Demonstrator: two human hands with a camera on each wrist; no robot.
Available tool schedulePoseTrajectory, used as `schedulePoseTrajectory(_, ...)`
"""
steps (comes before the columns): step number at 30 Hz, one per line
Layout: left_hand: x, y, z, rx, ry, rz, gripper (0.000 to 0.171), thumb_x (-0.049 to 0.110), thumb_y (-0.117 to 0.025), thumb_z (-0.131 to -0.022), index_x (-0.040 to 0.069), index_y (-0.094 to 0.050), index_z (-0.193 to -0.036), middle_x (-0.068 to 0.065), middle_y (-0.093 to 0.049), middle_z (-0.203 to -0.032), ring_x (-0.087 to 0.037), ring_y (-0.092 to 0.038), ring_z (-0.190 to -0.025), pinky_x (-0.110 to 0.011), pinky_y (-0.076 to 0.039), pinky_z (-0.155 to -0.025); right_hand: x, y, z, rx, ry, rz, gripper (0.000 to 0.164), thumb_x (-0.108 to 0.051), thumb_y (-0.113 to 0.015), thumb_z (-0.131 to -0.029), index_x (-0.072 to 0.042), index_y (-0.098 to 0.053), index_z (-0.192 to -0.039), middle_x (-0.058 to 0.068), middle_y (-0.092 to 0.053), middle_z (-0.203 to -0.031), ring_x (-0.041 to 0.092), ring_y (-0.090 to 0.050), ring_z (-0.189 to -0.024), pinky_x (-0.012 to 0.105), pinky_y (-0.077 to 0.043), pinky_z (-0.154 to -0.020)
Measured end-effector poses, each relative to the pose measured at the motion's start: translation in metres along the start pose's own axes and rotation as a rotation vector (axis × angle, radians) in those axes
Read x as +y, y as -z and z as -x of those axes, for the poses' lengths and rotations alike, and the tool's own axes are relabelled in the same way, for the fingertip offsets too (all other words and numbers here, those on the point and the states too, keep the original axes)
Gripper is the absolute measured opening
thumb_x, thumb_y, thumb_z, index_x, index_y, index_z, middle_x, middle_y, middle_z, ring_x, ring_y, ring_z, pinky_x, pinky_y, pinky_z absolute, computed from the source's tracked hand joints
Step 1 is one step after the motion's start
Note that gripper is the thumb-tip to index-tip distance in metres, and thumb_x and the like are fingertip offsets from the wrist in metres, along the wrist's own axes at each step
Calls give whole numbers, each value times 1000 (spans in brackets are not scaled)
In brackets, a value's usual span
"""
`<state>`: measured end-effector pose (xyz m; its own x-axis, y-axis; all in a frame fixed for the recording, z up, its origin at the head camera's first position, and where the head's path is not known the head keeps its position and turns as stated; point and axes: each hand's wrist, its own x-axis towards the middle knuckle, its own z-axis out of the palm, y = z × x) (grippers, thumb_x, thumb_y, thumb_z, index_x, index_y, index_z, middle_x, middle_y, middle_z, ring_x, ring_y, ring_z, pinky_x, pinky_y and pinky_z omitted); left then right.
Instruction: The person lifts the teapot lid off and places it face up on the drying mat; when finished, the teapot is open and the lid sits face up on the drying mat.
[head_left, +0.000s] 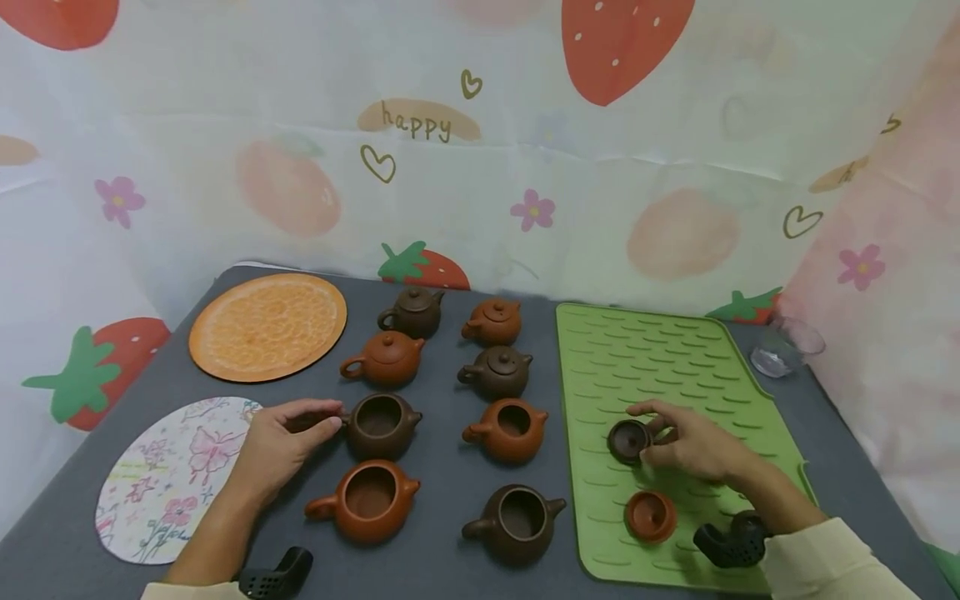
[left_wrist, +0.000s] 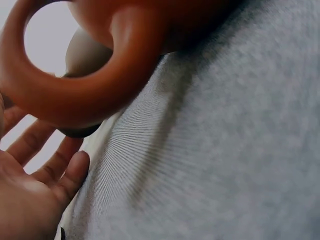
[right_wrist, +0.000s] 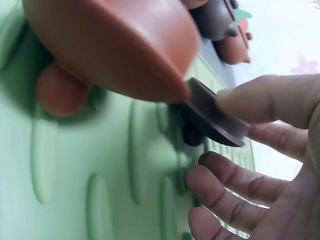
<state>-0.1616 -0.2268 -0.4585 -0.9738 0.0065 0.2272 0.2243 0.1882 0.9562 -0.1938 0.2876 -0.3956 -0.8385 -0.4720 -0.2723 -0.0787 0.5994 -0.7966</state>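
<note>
On the left, my left hand has its thumb and index fingertip at the handle of an open dark brown teapot, seeming to pinch it. In the left wrist view, an orange-brown teapot's handle hides those fingertips; the other fingers spread below. Over the green mat, my right hand pinches the rim of a dark brown teapot lid. The lid is turned upside down, its knob downward in the right wrist view. Nearer me, an orange-brown lid also lies upside down on the mat.
Lidless teapots, orange-brown and dark brown, stand near the middle. Several lidded teapots stand behind. Two round mats, orange and patterned, lie left. Right are a green mat and a clear glass.
</note>
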Motion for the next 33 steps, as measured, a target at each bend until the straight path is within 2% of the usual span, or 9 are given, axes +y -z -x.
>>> schedulePoseTrajectory(7, 23, 5, -6, 28, -63, -78, 27, 4, -71, -88, -8, -67, -113, -17, -70, -99, -11, -66, -90, -21, -52, -74, -11, 14, 6, 103, 21, -53, 54, -20, -61, -97, 3, -41, -141, 22, -55, -114, 37, -58, -97, 47, -51, -68)
schedulePoseTrajectory(14, 47, 2, -20, -10, -123, -133, 28, 7, -71, -89, 1, -69, -116, -12, -69, -101, -12, -63, -94, -22, -51, -77, -28, 23, 10, 122, 24, -49, 51, -24, -59, -98, -2, -43, -141, 24, -54, -119, 39, -57, -98, 46, -51, -69)
schedulePoseTrajectory(20, 72, -7, -34, -64, -108, -171, 30, 16, -71, -90, 6, -68, -119, -12, -69, -105, -15, -62, -95, -22, -50, -77, -44, 27, 8, 142, 86, -50, 47, -21, -59, -98, -5, -46, -141, 20, -55, -118, 31, -60, -97, 41, -51, -70)
schedulePoseTrajectory(25, 91, -16, -45, -107, -124, -154, 31, 14, -71, -90, 7, -68, -120, -11, -68, -105, -18, -62, -94, -23, -51, -76, -57, 31, 4, 143, 123, -80, 47, -19, -60, -98, -4, -46, -140, 19, -56, -117, 28, -61, -95, 39, -52, -71)
schedulePoseTrajectory(33, 107, -32, -66, -169, -178, -127, 32, 12, -73, -88, 5, -67, -119, -14, -65, -108, -20, -60, -94, -31, -50, -79, -77, 38, 2, 147, 155, -98, 47, -19, -60, -98, -4, -47, -140, 20, -57, -117, 30, -63, -90, 38, -51, -69)
